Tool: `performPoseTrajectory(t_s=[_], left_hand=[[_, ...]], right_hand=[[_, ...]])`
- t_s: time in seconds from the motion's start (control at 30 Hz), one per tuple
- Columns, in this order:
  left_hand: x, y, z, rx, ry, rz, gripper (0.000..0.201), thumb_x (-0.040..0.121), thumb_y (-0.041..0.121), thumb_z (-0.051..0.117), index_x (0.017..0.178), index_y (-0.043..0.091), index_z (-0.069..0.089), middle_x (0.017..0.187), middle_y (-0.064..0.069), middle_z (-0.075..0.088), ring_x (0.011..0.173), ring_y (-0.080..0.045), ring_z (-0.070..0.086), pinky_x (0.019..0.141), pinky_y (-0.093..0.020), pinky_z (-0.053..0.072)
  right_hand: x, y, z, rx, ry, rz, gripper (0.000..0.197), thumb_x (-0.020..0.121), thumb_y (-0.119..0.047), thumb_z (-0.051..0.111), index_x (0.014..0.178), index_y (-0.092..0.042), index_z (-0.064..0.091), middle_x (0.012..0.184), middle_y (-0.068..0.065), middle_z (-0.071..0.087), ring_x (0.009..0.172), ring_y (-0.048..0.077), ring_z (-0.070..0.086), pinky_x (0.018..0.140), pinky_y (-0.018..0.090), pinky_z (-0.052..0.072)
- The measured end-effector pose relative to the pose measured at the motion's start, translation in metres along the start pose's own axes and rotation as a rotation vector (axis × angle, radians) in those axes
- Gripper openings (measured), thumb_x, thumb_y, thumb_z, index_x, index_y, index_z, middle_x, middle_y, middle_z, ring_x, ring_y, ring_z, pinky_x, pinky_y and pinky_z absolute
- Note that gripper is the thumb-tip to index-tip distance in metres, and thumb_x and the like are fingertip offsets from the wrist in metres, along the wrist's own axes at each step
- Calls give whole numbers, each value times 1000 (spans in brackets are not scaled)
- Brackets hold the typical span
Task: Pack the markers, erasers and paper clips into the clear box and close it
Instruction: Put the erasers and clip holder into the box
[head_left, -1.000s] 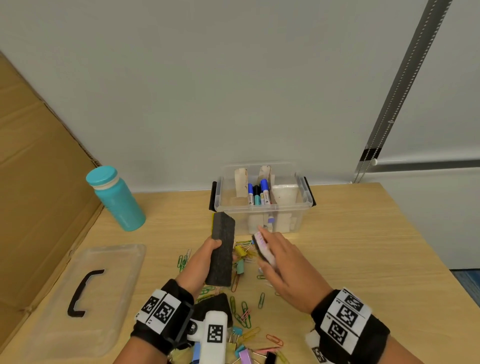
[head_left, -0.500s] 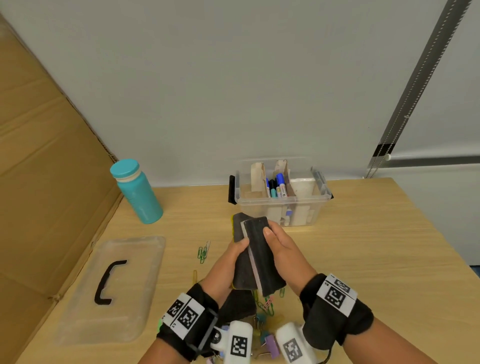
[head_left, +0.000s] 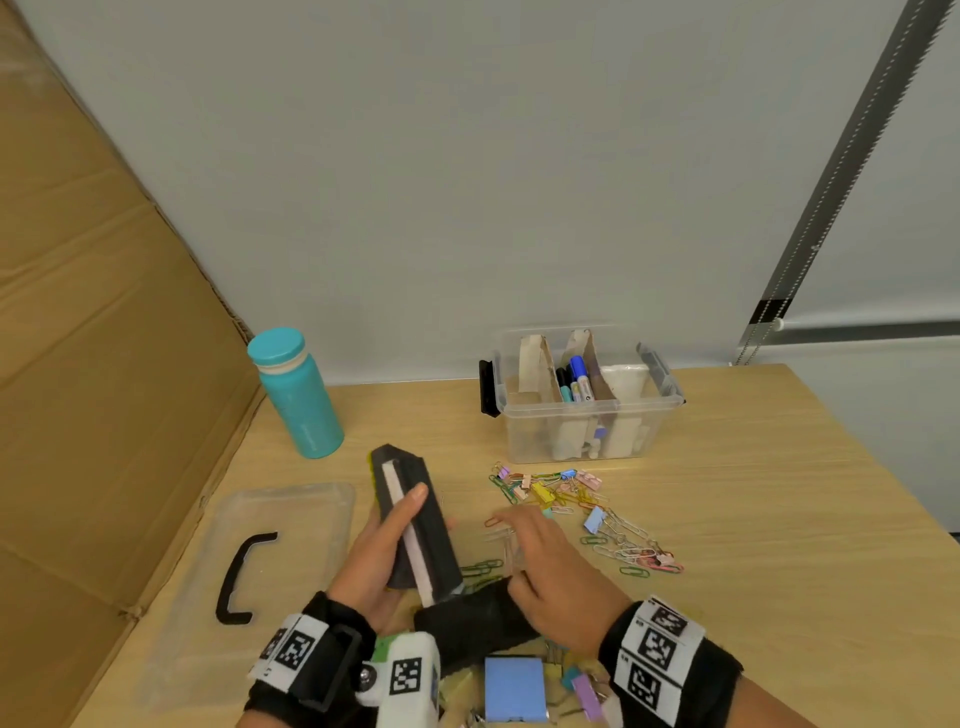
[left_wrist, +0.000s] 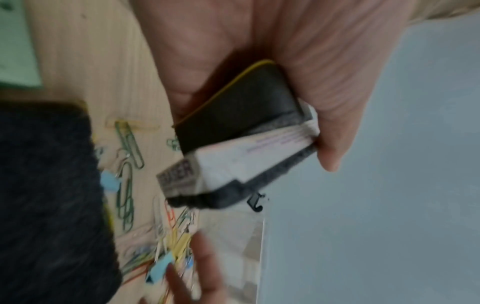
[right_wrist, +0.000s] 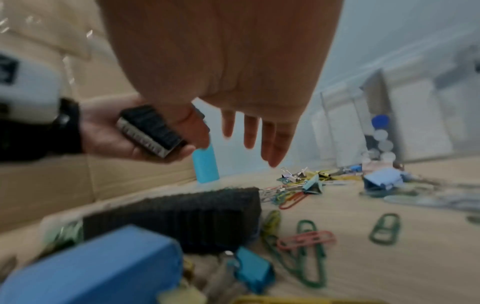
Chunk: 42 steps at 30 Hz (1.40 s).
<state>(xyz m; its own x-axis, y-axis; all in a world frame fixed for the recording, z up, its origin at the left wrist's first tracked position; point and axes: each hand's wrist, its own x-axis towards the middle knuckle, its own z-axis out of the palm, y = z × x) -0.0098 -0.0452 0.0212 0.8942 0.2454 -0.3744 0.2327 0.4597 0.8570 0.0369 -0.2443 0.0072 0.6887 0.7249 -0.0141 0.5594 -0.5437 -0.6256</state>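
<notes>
At the far left the clear lid (head_left: 249, 561) with its black handle lies flat on the wooden table (head_left: 779, 519), off the box, and beyond it stands a teal bottle (head_left: 298, 395). Our left hand (head_left: 379, 561) now carries two whiteboard erasers (head_left: 415, 530) stacked face to face, thumb across the top and fingers curled under them; a second ago it held only one, and half a second ago both hands pressed the pair together. Our right hand (head_left: 550, 566) has let go since then and hovers with fingers spread and holding nothing, low over a third black eraser (head_left: 472, 629) lying near us beside a blue block (head_left: 514, 688). We judge this third eraser the next pick, so all the erasers can travel together. To the right, paper clips and binder clips (head_left: 582, 514) lie scattered loose on the table, none packed as far as we can tell. Further off stands the clear box (head_left: 582, 400), open, with markers (head_left: 576, 379) upright between cardboard dividers.
</notes>
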Motion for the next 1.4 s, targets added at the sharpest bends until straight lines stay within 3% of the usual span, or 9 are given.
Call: performPoseTrajectory(t_s=[0.17,0.3,0.47,0.7,0.83,1.0,1.17,1.3,1.4], left_hand=[[4,14,-15,-18,46,61,57,76,28,65,130,24,44,113,-14,66,93,-24,69,71,-38,57],[7,9,-19,10,59,63,69,69,26,70,132,16,44,118,-16,63,104,-26,65,71,-36,55],[7,2,-16,35,68,73,69,68,23,72,131,14,45,104,-13,65,96,-25,64,69,-36,55],[4,-5,2,64,77,48,58,74,23,69,128,13,48,107,-18,66,95,-25,65,72,-37,55],[5,-10,23,95,61,54,49,80,19,68,125,16,49,105,-16,67,97,-27,65,80,-42,54],[6,-15,51,159,60,60,60,65,33,80,118,30,51,108,-14,66,101,-29,65,82,-43,55],[6,-24,70,228,75,59,49,81,27,69,125,28,47,113,-12,65,100,-26,65,77,-37,54],[2,-28,76,255,103,46,48,83,26,67,125,27,46,110,-10,66,97,-24,66,73,-35,54],[-1,-29,77,248,129,43,49,83,24,67,127,28,44,111,-8,65,98,-24,65,74,-35,53]], right_hand=[[-7,5,17,-334,-322,10,62,88,-37,52,142,-22,26,144,1,29,130,24,28,107,41,33],[-7,9,16,-362,-309,20,63,87,-33,57,142,-25,27,142,0,33,127,22,31,106,39,33],[-14,24,-9,-126,-235,126,60,84,-41,62,136,-29,35,125,-7,41,113,12,38,100,31,41],[-30,55,-56,328,-13,273,35,89,-41,60,122,-35,48,118,-11,54,103,0,54,87,17,46],[-37,69,-73,600,89,308,22,97,-36,48,115,-30,58,106,0,64,89,18,67,88,34,54],[-41,70,-101,774,338,240,35,87,-41,51,105,-14,64,88,9,62,67,29,65,64,37,55],[-32,86,-149,729,653,178,31,91,-35,52,105,-9,62,74,8,61,48,23,57,45,30,51],[-21,97,-183,718,795,158,27,98,-24,48,124,-23,42,97,5,66,47,26,62,49,32,56],[-13,95,-199,694,828,129,22,99,-24,46,120,-29,43,108,9,64,51,28,66,52,32,58]])
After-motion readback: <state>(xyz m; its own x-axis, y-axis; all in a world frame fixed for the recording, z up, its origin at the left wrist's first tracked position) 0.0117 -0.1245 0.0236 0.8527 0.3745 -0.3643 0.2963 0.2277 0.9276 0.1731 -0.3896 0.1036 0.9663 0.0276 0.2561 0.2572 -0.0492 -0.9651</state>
